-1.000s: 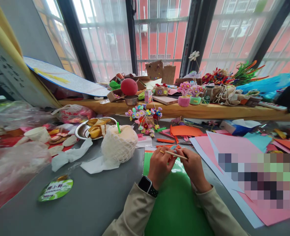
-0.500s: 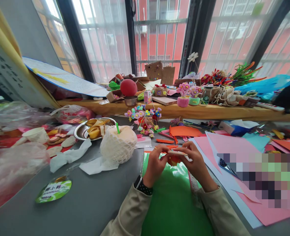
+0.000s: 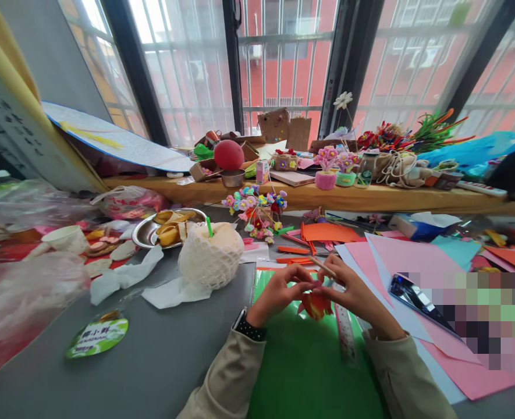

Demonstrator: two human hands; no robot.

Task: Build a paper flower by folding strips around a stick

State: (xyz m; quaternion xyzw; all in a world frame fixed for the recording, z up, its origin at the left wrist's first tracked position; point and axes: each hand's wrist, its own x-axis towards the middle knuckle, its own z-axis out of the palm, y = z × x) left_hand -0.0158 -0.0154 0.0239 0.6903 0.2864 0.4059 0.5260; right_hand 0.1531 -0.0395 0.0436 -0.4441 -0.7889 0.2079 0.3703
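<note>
A red and orange paper flower [image 3: 315, 306] hangs between my hands over a green sheet [image 3: 301, 366]. My left hand [image 3: 279, 295] pinches its upper part with thumb and forefinger. My right hand [image 3: 352, 286] meets the left one at the flower and also grips a thin pale stick [image 3: 322, 266], which slants up to the left. Fingers hide the spot where both hands meet. Under my right wrist lies a clear patterned ruler [image 3: 345, 331] on the green sheet.
Left of the hands stands a peeled coconut [image 3: 211, 256] in white netting with a green straw, beside a metal bowl [image 3: 141, 235] of banana peels. Pink paper [image 3: 408, 256] and a phone [image 3: 421, 299] lie right. Orange paper strips [image 3: 292, 251] and pipe-cleaner flowers [image 3: 257, 206] are behind.
The stick has swung from nearly level to a slant within my right hand. The flower hangs lower and shows more. Both hands have shifted slightly downward.
</note>
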